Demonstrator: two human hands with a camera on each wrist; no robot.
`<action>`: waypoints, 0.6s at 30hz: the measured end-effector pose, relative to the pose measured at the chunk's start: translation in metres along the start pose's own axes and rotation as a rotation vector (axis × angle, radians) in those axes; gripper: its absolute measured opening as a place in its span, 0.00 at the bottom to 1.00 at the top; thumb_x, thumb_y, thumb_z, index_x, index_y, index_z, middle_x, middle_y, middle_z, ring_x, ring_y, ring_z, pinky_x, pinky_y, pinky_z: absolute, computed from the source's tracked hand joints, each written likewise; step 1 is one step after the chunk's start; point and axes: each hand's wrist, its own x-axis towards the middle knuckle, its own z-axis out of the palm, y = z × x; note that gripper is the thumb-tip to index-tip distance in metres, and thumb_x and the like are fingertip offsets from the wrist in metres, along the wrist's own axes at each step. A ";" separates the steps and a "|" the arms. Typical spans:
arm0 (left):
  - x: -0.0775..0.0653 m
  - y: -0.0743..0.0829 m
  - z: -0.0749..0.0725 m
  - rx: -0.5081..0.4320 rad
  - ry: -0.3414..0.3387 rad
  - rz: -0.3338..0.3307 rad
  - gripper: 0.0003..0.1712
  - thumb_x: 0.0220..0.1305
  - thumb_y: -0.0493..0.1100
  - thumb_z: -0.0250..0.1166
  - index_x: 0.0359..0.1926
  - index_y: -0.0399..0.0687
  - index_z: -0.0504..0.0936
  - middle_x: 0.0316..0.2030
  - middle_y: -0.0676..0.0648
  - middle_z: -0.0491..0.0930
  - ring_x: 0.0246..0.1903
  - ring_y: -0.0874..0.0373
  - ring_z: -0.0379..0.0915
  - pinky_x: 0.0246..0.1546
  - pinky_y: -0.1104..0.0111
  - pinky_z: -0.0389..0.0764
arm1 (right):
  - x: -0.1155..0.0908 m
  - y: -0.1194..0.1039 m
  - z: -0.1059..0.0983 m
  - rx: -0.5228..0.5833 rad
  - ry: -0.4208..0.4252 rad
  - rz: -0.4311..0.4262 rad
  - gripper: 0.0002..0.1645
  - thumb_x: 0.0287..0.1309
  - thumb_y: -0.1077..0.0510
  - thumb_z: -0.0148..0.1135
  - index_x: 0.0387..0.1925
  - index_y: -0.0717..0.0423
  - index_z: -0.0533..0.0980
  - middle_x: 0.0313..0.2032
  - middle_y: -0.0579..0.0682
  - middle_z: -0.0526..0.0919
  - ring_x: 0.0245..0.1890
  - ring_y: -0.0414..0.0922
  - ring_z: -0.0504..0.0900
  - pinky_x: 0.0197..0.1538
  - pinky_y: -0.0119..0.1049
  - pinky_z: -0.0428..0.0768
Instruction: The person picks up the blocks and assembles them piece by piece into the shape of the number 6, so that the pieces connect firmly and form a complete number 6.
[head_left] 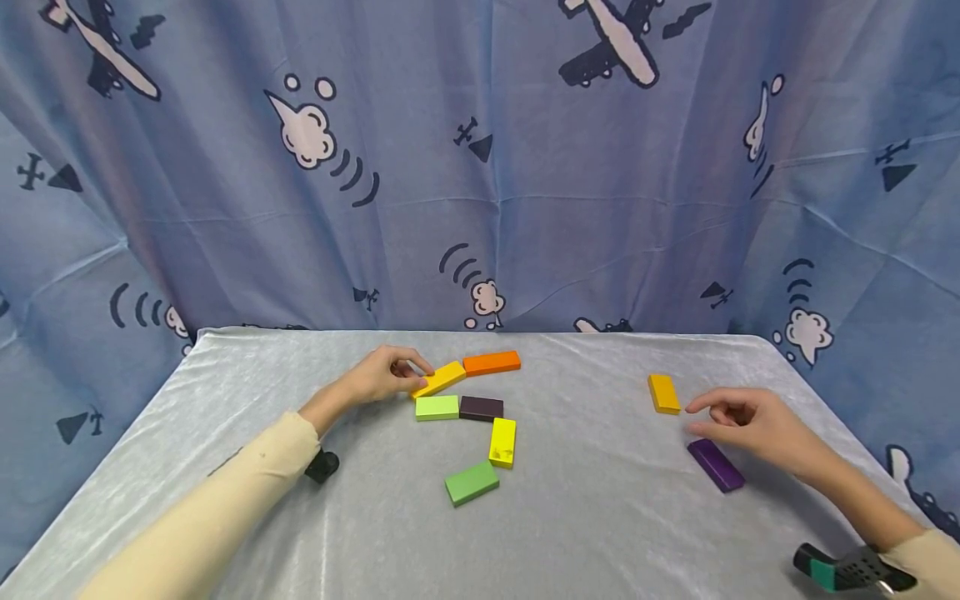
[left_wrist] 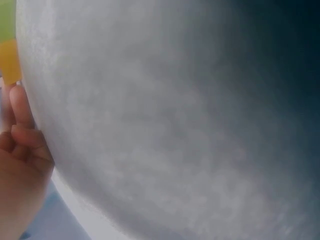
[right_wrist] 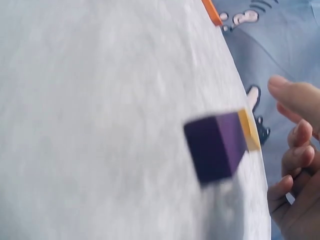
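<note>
My left hand (head_left: 384, 375) pinches the near end of an amber-yellow block (head_left: 444, 378), whose far end lies by an orange block (head_left: 491, 362). In the left wrist view the fingertips (left_wrist: 21, 102) are at that block's end. Just below it lie a lime green block (head_left: 437, 407) and a dark brown block (head_left: 482, 407), end to end. My right hand (head_left: 757, 425) hovers with loosely bent fingers and holds nothing. A second amber-yellow block (head_left: 663, 393) lies left of its fingertips, and a purple block (head_left: 716, 465) lies below the hand.
A bright yellow block (head_left: 502, 442) with a dark smudge touches or nearly touches the brown block's lower right. A green block (head_left: 472, 483) lies nearer. Grey-white cloth (head_left: 585, 517) covers the table, and a blue printed curtain (head_left: 420, 167) hangs behind it.
</note>
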 end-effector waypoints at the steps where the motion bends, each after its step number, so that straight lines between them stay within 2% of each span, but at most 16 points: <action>1: 0.000 0.000 0.000 0.001 0.001 0.002 0.11 0.66 0.32 0.69 0.48 0.43 0.88 0.37 0.48 0.86 0.31 0.56 0.75 0.31 0.65 0.75 | -0.002 0.003 -0.002 -0.006 -0.003 0.004 0.11 0.61 0.67 0.70 0.45 0.63 0.83 0.24 0.48 0.72 0.21 0.44 0.70 0.22 0.36 0.69; 5: 0.000 0.001 0.000 0.004 0.002 0.013 0.11 0.66 0.33 0.69 0.48 0.42 0.88 0.37 0.48 0.86 0.31 0.56 0.75 0.32 0.65 0.76 | -0.009 0.013 -0.010 -0.005 -0.038 0.014 0.14 0.60 0.68 0.71 0.48 0.63 0.82 0.25 0.49 0.72 0.21 0.45 0.70 0.22 0.36 0.68; 9: 0.000 0.002 -0.001 0.000 -0.004 0.015 0.11 0.66 0.32 0.69 0.48 0.42 0.88 0.37 0.48 0.86 0.31 0.56 0.75 0.32 0.64 0.75 | -0.015 0.022 -0.017 0.012 -0.104 -0.011 0.18 0.57 0.70 0.72 0.51 0.64 0.81 0.24 0.49 0.71 0.20 0.46 0.68 0.21 0.36 0.67; 14: 0.000 0.001 0.000 0.002 -0.005 0.022 0.11 0.66 0.31 0.68 0.49 0.41 0.88 0.37 0.48 0.86 0.32 0.56 0.75 0.33 0.64 0.76 | -0.019 0.032 -0.025 0.039 -0.229 -0.075 0.28 0.53 0.72 0.74 0.57 0.65 0.77 0.25 0.50 0.72 0.21 0.46 0.68 0.22 0.36 0.68; 18: 0.000 0.001 0.000 0.007 -0.001 0.040 0.11 0.65 0.31 0.69 0.48 0.41 0.88 0.37 0.48 0.86 0.32 0.56 0.76 0.33 0.64 0.76 | -0.023 0.034 -0.029 0.069 -0.324 -0.082 0.34 0.53 0.72 0.73 0.62 0.65 0.73 0.28 0.52 0.73 0.22 0.47 0.68 0.22 0.36 0.67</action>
